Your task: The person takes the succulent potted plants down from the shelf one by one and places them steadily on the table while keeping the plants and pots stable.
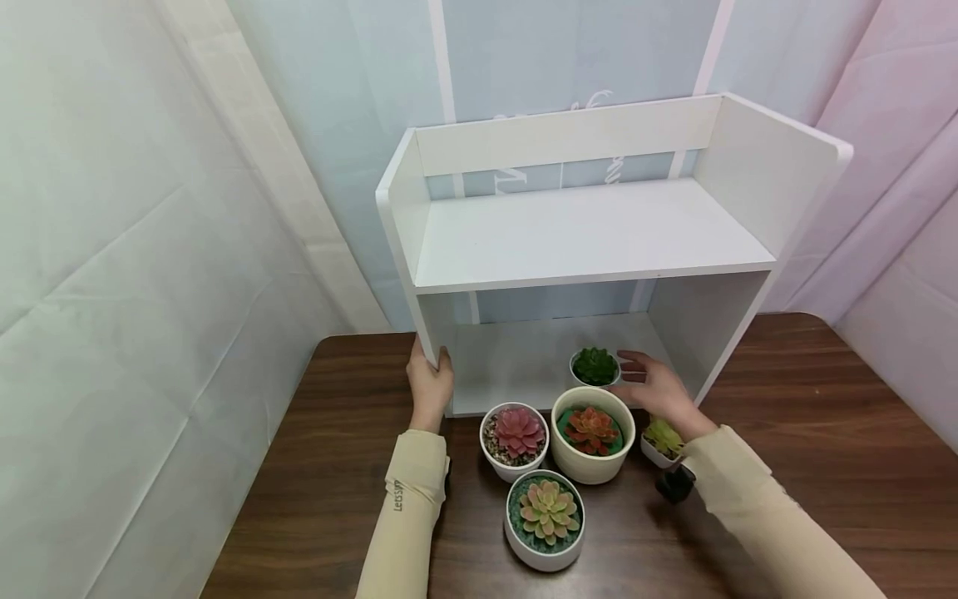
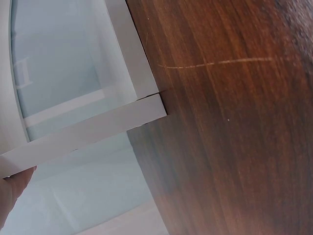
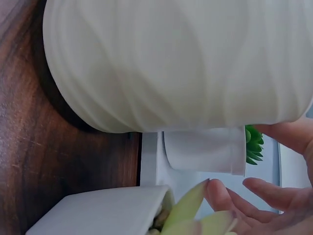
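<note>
My left hand [image 1: 432,384] grips the front edge of the left side panel of a white two-tier shelf [image 1: 407,249], thumb on the inner side. On the lower board, near its front, sits a small white pot with a dark green succulent [image 1: 595,366]. Just right of it, my right hand [image 1: 659,389] reaches over a pale yellow-green succulent in a white pot [image 1: 662,441]. Its fingers are spread, and in the right wrist view a gap shows between the fingertips [image 3: 217,193] and the small white pot. A cream pot with an orange-red succulent [image 1: 591,462] stands in front.
On the brown wooden table [image 1: 299,516] stand a white pot with a pink succulent [image 1: 512,466] and a white bowl with a yellow-pink succulent [image 1: 545,556]. The shelf's upper board [image 1: 584,233] overhangs the right hand's area. Pale curtains [image 1: 150,291] surround the table.
</note>
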Motion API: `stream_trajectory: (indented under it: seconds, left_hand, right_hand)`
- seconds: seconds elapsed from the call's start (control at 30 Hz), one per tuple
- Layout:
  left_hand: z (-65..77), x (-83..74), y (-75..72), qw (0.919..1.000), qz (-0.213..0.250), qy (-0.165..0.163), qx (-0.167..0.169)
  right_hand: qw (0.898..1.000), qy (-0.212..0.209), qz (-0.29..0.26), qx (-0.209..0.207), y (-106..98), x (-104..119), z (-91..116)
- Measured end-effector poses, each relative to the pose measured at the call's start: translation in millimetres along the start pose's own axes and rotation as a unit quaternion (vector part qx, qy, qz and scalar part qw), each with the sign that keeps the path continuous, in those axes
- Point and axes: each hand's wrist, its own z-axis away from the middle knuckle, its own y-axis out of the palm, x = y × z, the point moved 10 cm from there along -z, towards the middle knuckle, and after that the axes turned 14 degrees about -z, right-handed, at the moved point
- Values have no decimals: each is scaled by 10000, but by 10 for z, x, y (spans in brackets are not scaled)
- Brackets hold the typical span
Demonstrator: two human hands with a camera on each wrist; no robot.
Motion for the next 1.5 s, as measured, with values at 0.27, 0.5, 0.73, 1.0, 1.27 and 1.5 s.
stream_trajectory:
  seconds: [0.27, 0.5, 0.73, 1.0, 1.27, 1.5]
  left_hand:
    - [-9, 8, 9, 10000, -43, -4, 49]
    - [-5, 12, 7, 10000, 1, 5, 31]
    - [-2, -11, 3, 9999, -2, 101, 0]
    - [-1, 16, 4, 10000, 23, 56, -9]
    - [8, 12, -7, 10000, 38, 24, -29]
    - [12, -6, -11, 10000, 56, 38, -29]
  right_hand:
    - [9994, 96, -175, 292, 58, 0, -62]
    - [9992, 170, -41, 373, 96, -34, -123]
    - [9988, 209, 78, 436, 107, -22, -151]
    - [9984, 124, -112, 547, 136, -61, -192]
    - [9986, 112, -186, 479, 161, -81, -224]
    - [9989, 149, -204, 400, 171, -65, -218]
